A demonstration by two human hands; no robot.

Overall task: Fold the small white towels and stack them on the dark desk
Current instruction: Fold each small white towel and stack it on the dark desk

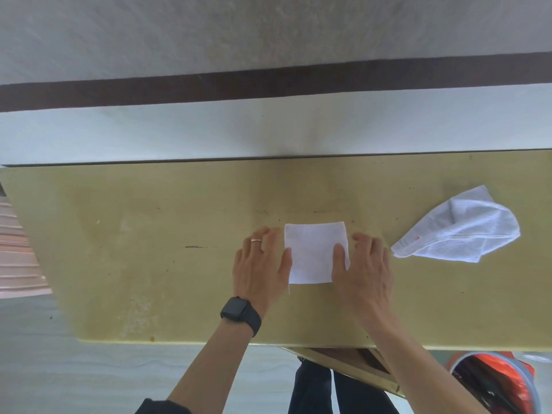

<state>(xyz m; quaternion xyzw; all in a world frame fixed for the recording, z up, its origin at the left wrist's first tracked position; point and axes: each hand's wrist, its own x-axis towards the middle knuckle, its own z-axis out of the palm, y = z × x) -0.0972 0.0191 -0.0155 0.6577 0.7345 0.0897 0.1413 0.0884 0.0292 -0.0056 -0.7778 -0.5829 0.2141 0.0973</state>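
Folded towel [313, 252] between two hands on the tabletop [149, 249].
It lies at frame centre; left hand [263, 264] and right hand [364, 264] rest flat at its sides, thumbs on it, grip wide. Crumpled towel [460, 231] at right.

1 black smartwatch [240, 315], 1 gold ring [256, 240], 1 orange-lined bin [531, 383] at lower right.

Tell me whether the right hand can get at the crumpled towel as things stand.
Probably yes. The right hand rests open at the edge of the folded towel, and the crumpled towel lies just to its right on the desk, with only bare surface between them.
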